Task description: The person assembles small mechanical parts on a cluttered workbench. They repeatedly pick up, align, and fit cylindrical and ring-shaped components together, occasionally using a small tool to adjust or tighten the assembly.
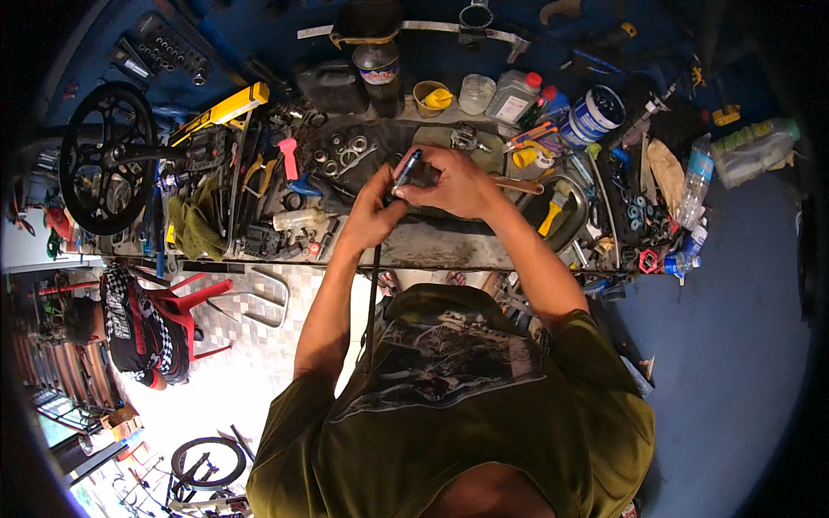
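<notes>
Both hands meet over the middle of the workbench. Between them is a small, shiny blue cylindrical part (407,171), tilted, with a darker lower end. My left hand (377,210) is closed around its lower end, and my right hand (449,183) pinches it from the other side. A thin dark rod or hose (374,293) runs down from below my left hand in front of my shirt; whether it joins the blue part is hidden. Just right of my right hand lies a tool with a brownish handle (520,185). Metal rings (350,155) lie left of the hands.
A dark tray (577,226) with a yellow brush (553,211) sits at right. Bottles and a white-blue tub (594,115) line the back. A black crankset (108,155) stands far left. Behind on the left, a person (138,324) sits on a red chair (194,302).
</notes>
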Demonstrator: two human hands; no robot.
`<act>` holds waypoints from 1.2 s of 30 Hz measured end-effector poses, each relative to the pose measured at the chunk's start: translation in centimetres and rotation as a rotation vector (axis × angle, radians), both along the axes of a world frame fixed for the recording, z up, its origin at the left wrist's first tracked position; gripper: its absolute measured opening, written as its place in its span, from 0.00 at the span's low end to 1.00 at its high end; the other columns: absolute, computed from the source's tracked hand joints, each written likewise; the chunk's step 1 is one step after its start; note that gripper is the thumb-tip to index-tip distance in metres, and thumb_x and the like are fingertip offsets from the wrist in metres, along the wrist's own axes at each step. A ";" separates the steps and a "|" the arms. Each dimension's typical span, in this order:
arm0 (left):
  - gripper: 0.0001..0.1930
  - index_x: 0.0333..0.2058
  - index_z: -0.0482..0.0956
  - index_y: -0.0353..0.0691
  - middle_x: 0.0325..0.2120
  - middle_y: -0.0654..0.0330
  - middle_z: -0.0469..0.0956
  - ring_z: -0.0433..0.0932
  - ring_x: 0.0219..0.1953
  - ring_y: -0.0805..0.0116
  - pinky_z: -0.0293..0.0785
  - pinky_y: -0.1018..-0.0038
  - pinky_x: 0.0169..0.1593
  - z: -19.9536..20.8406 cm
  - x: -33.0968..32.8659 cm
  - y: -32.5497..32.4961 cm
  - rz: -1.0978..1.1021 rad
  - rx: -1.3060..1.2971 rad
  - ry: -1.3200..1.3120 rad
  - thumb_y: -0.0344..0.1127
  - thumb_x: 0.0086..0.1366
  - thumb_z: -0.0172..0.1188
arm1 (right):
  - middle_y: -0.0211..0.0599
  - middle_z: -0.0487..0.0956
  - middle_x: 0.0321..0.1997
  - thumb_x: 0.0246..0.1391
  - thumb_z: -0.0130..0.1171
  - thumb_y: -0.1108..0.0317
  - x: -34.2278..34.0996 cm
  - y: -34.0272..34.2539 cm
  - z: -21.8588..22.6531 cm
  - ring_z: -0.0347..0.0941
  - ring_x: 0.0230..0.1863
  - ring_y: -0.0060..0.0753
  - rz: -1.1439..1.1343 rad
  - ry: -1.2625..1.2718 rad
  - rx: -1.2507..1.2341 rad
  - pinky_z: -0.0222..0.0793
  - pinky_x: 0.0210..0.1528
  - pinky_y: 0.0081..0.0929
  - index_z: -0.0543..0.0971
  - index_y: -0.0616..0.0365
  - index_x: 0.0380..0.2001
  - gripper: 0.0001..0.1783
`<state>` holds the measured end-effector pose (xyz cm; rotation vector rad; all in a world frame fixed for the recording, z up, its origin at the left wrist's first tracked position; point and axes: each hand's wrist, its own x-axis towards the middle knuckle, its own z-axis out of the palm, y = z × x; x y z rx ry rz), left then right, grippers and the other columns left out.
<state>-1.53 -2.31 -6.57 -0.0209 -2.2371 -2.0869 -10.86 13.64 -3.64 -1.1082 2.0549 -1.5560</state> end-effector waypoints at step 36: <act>0.03 0.34 0.69 0.37 0.22 0.66 0.62 0.59 0.27 0.77 0.59 0.77 0.31 -0.3 4.8 -0.1 0.113 0.054 0.256 0.30 0.65 0.51 | 0.33 0.78 0.34 0.56 0.57 0.78 -1.7 3.5 -3.6 0.80 0.38 0.32 -0.390 -0.766 -0.432 0.79 0.35 0.20 0.74 0.58 0.38 0.07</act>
